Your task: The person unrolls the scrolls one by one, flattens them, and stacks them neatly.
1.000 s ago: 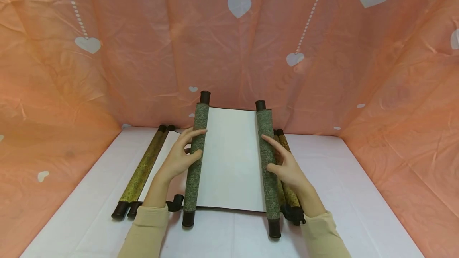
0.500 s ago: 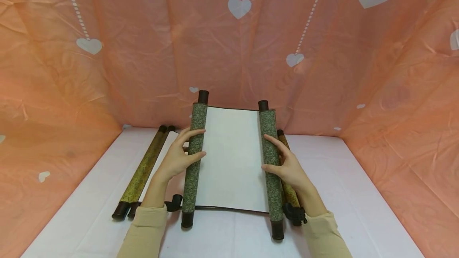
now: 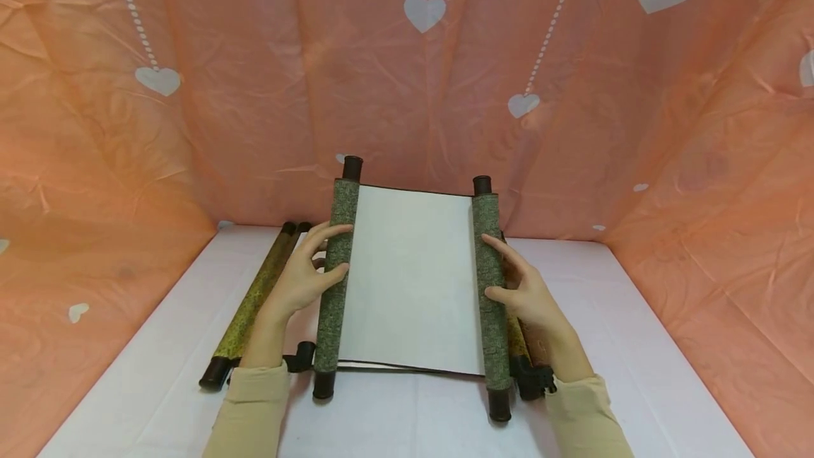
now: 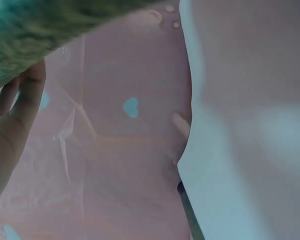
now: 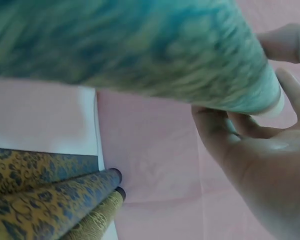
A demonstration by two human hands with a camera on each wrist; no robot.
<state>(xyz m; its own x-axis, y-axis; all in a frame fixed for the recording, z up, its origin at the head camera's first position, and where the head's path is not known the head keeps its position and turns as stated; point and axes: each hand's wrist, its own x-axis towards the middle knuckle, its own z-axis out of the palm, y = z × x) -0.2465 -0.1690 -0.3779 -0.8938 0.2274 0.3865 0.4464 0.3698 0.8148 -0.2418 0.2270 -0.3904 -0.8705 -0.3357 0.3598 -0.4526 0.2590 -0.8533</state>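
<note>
A hanging scroll with blank white paper (image 3: 413, 281) is held partly unrolled in the middle of the head view. My left hand (image 3: 300, 280) grips its left green-patterned roller (image 3: 331, 334), thumb across the front and fingers around the far side. On the other side, my right hand (image 3: 531, 299) grips the right green roller (image 3: 492, 338) in the same manner. Both rollers have dark end caps and tilt, far ends up. Close up, the right wrist view shows fingers curled round the green roll (image 5: 155, 55). The left wrist view has the roll (image 4: 30, 35) above the fingers.
Behind the held scroll, yellow-patterned rollers (image 3: 251, 302) lie at left on the white-covered table (image 3: 165, 352). More yellow rolls (image 5: 55, 200) lie at right, mostly hidden in the head view. A pink curtain (image 3: 407, 90) with white hearts stands behind.
Both hands have drawn apart, left hand leftward and right hand rightward, with the green rollers. A wider strip of white paper shows between them, and it covers more of the yellow rollers.
</note>
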